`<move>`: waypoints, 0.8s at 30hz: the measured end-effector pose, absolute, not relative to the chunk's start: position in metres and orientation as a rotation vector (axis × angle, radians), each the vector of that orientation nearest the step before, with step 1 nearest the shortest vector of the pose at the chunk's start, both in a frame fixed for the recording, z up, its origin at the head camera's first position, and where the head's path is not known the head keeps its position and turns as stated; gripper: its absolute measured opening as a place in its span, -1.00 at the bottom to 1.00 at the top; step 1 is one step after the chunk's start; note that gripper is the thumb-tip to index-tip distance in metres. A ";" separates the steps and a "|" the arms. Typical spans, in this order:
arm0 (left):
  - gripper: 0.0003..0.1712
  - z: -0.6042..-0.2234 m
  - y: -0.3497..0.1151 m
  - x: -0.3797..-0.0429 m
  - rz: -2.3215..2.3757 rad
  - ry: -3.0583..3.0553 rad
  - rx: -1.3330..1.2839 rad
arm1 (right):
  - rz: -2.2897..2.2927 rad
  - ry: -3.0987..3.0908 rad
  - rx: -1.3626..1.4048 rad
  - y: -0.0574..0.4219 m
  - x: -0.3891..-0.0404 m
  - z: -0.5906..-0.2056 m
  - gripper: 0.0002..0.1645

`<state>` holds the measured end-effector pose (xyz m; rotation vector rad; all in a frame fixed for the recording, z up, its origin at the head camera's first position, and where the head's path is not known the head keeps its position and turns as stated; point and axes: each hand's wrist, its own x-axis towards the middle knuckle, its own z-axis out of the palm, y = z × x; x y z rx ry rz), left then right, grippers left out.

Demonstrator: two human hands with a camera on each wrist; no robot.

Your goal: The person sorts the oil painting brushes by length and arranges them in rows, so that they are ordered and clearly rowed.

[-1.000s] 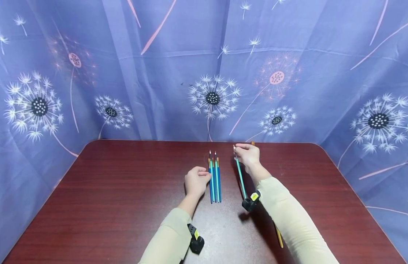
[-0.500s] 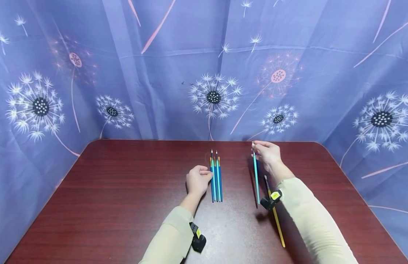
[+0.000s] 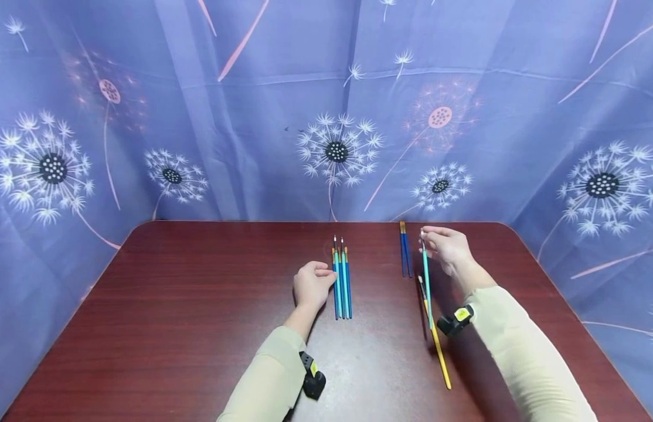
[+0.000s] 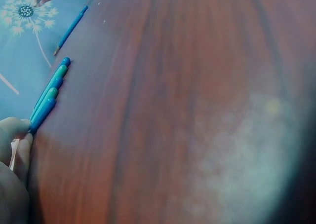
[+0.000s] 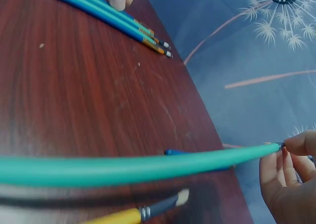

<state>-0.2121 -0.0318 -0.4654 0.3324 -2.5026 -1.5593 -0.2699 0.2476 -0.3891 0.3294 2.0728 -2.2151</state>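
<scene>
Near the middle of the table, blue and turquoise paintbrushes (image 3: 343, 293) lie side by side, bristles toward the curtain. My left hand (image 3: 312, 286) is at the left side of this row, its thumb and finger pinching the outer blue paintbrush (image 4: 45, 113). Farther right, my right hand (image 3: 449, 249) pinches a turquoise paintbrush (image 3: 427, 275) by its bristle end. That brush's handle hangs toward me, its shadow falling on the table. Just below it is a yellow-handled paintbrush (image 3: 441, 360), lying slantwise and partly overlapped by the turquoise handle in the head view.
Two blue paintbrushes (image 3: 404, 255) lie at the table's back edge, left of my right hand. A blue dandelion-print curtain (image 3: 252, 117) hangs behind the reddish-brown table (image 3: 189, 316). A black wrist camera (image 3: 455, 321) sits on the right sleeve.
My right hand has moved rightward with the turquoise paintbrush, uncovering the two blue brushes and most of the yellow one. My left hand has stayed at the row.
</scene>
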 end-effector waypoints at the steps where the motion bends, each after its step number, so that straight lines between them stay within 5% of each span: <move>1: -0.72 -0.466 -0.033 -0.212 -1.561 -2.501 0.335 | -2.208 2.068 0.318 0.249 -0.268 -0.389 -0.74; 18: -0.72 -0.465 -0.031 -0.212 -1.557 -2.507 0.345 | -2.056 2.058 0.266 0.265 -0.244 -0.407 -0.79; 24: -0.71 -0.465 -0.032 -0.211 -1.548 -2.516 0.337 | -2.044 2.036 0.253 0.262 -0.241 -0.414 -0.67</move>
